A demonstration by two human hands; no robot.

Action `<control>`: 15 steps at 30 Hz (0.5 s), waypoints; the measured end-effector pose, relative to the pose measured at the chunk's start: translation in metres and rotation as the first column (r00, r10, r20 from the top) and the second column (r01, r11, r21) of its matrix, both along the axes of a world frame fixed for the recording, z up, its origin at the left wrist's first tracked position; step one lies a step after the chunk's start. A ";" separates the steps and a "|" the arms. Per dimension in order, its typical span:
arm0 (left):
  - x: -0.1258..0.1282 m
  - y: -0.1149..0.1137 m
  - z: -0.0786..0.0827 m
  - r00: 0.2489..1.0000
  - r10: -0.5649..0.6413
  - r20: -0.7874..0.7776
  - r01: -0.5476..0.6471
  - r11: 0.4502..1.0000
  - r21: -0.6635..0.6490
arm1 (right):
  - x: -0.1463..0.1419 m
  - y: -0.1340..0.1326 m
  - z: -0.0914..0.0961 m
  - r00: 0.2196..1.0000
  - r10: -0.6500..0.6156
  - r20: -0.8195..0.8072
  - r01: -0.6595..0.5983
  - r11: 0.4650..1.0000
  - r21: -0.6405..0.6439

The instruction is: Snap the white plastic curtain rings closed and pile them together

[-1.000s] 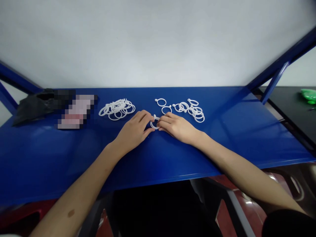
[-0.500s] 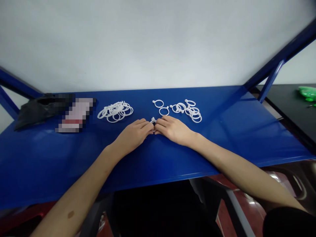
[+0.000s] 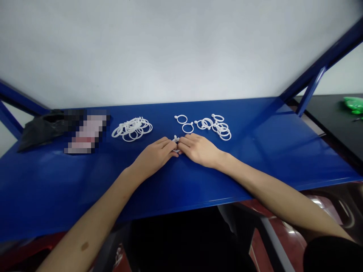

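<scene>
Between my two hands is a white plastic ring (image 3: 176,139) with a small knob at its top, mostly covered by fingers. My left hand (image 3: 157,153) grips its left side, fingers curled. From the other side my right hand (image 3: 195,148) pinches it, and the fingertips of both hands nearly meet. Just beyond my right hand lie two loose white rings (image 3: 187,128), each with a knob. A cluster of similar rings (image 3: 223,130) overlaps further right. To the left of my hands sits a tangled pile of white rings (image 3: 132,128).
The blue table (image 3: 181,189) runs up to a pale wall (image 3: 170,49). At its left lie a black plastic bag (image 3: 38,130) and a blurred-out flat item (image 3: 87,132). Blue frame bars (image 3: 310,92) slant at the sides. A green object (image 3: 354,104) rests on a dark surface at right.
My hands stay in almost the same place, with the fingertips shifting slightly on the ring. More of the ring's lower edge shows now. The other rings have not moved.
</scene>
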State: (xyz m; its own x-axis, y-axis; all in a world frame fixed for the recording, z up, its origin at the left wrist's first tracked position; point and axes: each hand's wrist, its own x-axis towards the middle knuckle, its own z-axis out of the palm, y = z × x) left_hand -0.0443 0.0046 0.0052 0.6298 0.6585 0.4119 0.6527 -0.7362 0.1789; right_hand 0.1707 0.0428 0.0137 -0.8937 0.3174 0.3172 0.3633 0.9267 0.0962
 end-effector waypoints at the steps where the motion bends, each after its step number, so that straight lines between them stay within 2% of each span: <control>1: 0.001 0.000 0.000 1.000 0.002 -0.004 -0.002 1.000 0.025 | 0.001 0.000 0.000 1.000 0.011 -0.012 -0.011 1.000 0.000; 5: 0.005 0.000 0.000 0.999 -0.002 -0.033 0.006 0.990 0.138 | 0.002 -0.002 0.000 0.999 0.020 -0.040 -0.020 1.000 0.015; 8: 0.008 -0.001 -0.001 0.996 0.043 -0.081 -0.024 0.975 0.223 | -0.001 -0.007 0.001 1.000 -0.014 -0.008 0.014 0.999 0.032; 15: 0.017 -0.003 -0.004 0.964 0.222 -0.146 -0.154 0.915 0.373 | -0.013 -0.015 0.001 0.975 -0.223 0.012 0.222 0.975 0.025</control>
